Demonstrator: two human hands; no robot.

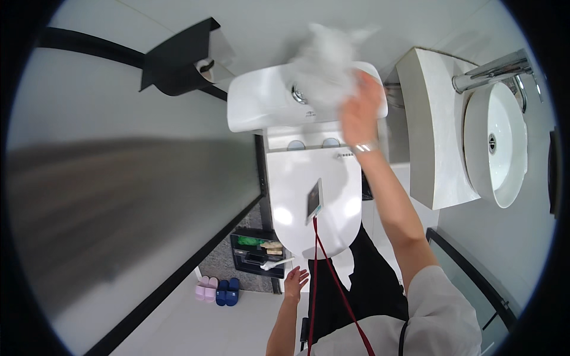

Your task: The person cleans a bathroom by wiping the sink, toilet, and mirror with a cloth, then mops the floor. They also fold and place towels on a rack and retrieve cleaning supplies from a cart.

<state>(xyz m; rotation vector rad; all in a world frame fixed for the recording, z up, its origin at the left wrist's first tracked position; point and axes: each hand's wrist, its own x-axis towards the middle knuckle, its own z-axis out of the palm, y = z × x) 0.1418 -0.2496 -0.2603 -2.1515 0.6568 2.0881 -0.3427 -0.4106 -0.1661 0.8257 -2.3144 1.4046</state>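
My right hand [361,110] reaches over the toilet tank [255,98], smeared by motion. In its grip is a crumpled white cloth [323,65], also blurred, which covers the tank's right part and the wall edge behind it; whether it is fabric or paper I cannot make out. Just left of the cloth shows the chrome flush button [298,93]. Below the tank the toilet lid [291,202] is down. My left hand [295,282] hangs low beside the front of the toilet, fingers apart and holding nothing.
An ID card [314,200] dangles on a red lanyard over the lid. A black paper holder [178,59] juts out at upper left. On the right is a white washbasin [504,142]. A dark caddy [258,254] and slippers [227,292] stand at lower left, near a black-framed glass panel [136,190].
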